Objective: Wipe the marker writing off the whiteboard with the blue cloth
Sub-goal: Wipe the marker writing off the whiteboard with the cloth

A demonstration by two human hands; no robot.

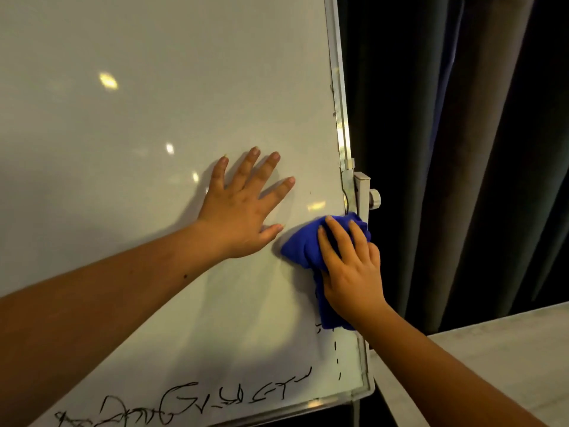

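Observation:
The whiteboard (138, 118) fills the left and middle of the head view, tilted, its metal frame running down the right side. Black marker writing (191, 402) runs along the bottom of the board, with a few short strokes near the lower right corner. My left hand (243, 208) lies flat on the board with fingers spread, holding nothing. My right hand (351, 269) presses the bunched blue cloth (301, 245) against the board close to its right edge, just right of my left thumb. Part of the cloth hangs down under my right palm.
A grey bracket with a round knob (368, 195) sticks out from the board's right frame, just above the cloth. Dark curtains (462, 149) hang behind to the right. A pale table surface (492, 365) lies at the lower right.

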